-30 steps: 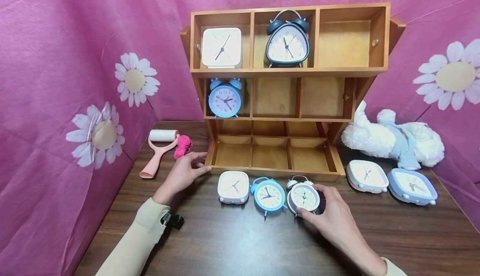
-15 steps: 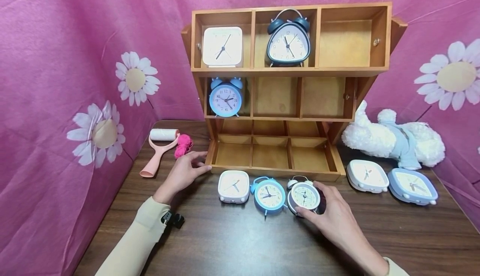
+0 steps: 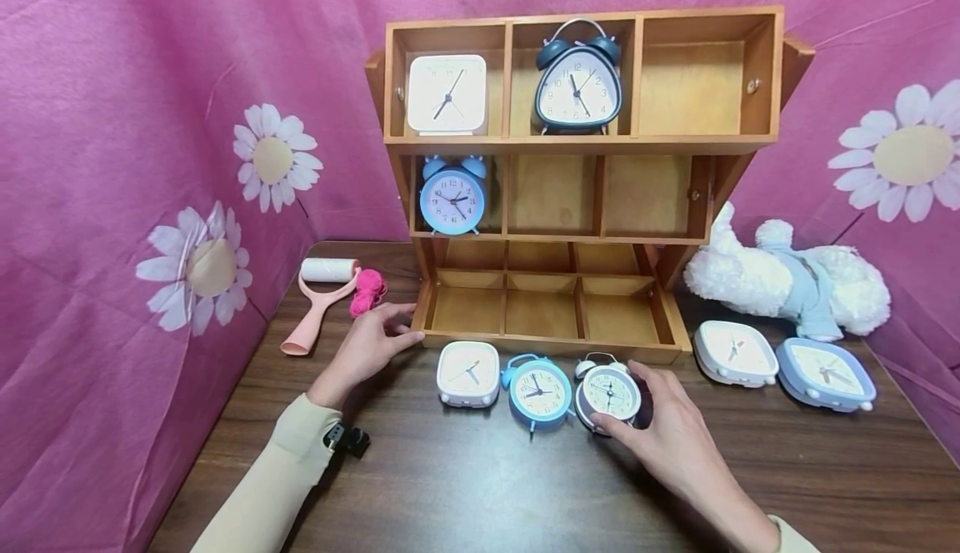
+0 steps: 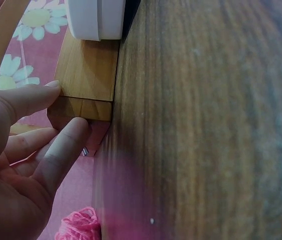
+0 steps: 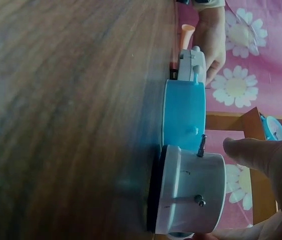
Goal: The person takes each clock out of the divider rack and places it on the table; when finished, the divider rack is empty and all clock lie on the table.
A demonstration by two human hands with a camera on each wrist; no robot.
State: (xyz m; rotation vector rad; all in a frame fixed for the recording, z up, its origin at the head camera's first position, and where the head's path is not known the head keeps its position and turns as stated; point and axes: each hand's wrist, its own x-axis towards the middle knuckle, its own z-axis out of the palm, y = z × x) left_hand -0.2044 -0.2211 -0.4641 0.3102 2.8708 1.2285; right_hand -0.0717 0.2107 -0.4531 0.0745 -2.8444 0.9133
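Pinching shelf [image 3: 581,148] at eight o'clock, left hand [image 3: 369,343] braces; right hand [image 3: 672,434], loosely curled, holds white twin-bell clock [image 3: 612,391] at six o'clock; apparently aligning, next calling for gentle release.

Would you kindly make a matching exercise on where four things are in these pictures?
1. left hand
2. white twin-bell clock
3. dark triangular clock
4. pink yarn

A. top row of the shelf, middle compartment
B. beside the lint roller
C. between thumb and fingers of the right hand
D. touching the shelf's front left corner

Pairs: 1-D; 2-C; 3-A; 4-B
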